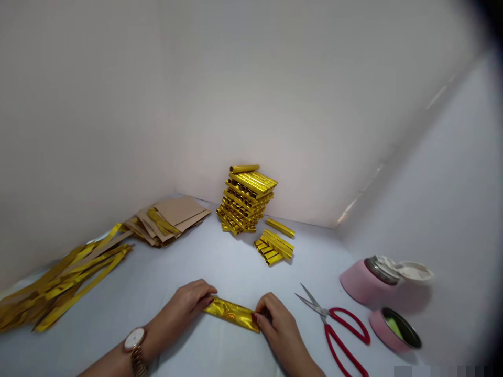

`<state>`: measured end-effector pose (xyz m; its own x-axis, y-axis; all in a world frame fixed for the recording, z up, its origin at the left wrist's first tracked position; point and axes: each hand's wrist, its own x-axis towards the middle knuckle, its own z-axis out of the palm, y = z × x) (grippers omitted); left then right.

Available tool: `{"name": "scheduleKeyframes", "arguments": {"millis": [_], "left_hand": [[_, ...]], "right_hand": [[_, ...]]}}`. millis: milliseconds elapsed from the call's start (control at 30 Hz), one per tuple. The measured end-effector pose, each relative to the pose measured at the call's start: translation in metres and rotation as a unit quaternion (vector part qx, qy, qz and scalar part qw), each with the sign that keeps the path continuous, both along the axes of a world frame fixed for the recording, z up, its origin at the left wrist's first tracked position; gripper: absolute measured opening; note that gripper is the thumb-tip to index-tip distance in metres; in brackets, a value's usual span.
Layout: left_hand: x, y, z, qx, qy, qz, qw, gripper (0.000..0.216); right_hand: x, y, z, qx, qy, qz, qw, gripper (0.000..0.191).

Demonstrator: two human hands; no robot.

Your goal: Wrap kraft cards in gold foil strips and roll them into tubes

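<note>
A shiny gold foil paper piece [231,313] is stretched between my two hands, low over the pale table. My left hand [195,297], with a watch [134,339] on its wrist, pinches the left end between thumb and fingers. At the right end, my right hand [277,320] grips the paper the same way, thumb on top. Beyond my hands, a tall crisscross stack of gold paper tubes [251,196] stands against the wall. Several more gold tubes [277,245] lie in a small layered pile in front of it, with a single tube [280,227] just behind that pile.
Open scissors [323,313] with red handles lie right of my right hand. Farther right stand a pink jar [356,283] with its white lid flipped open and a pink round container [383,330]. Brown cards [183,209] and loose gold strips [74,272] lie at left.
</note>
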<state>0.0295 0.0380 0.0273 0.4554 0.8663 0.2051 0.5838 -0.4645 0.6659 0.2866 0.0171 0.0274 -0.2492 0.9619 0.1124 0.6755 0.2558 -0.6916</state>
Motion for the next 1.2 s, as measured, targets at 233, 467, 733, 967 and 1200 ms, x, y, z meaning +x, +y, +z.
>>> {"name": "scheduleKeyframes", "arguments": {"millis": [233, 467, 733, 967, 1200], "left_hand": [[0.000, 0.000, -0.002, 0.000, -0.013, 0.007, 1.000, 0.025], [-0.003, -0.001, -0.002, -0.044, -0.010, 0.019, 0.999, 0.024], [-0.011, 0.012, 0.007, -0.153, 0.015, 0.023, 0.988, 0.022], [-0.015, 0.018, 0.018, -0.130, 0.030, -0.014, 0.991, 0.023], [-0.012, 0.009, 0.018, -0.099, 0.080, -0.005, 0.992, 0.023]], "right_hand": [[0.001, -0.005, 0.002, -0.030, 0.026, 0.025, 0.999, 0.014], [0.001, -0.008, 0.004, -0.038, 0.013, 0.038, 0.998, 0.018], [-0.006, -0.015, 0.005, -0.046, -0.005, 0.059, 0.997, 0.022], [-0.002, -0.014, -0.008, 0.030, -0.014, 0.063, 0.997, 0.030], [-0.008, -0.008, -0.001, -0.025, -0.020, 0.044, 0.999, 0.025]]}}
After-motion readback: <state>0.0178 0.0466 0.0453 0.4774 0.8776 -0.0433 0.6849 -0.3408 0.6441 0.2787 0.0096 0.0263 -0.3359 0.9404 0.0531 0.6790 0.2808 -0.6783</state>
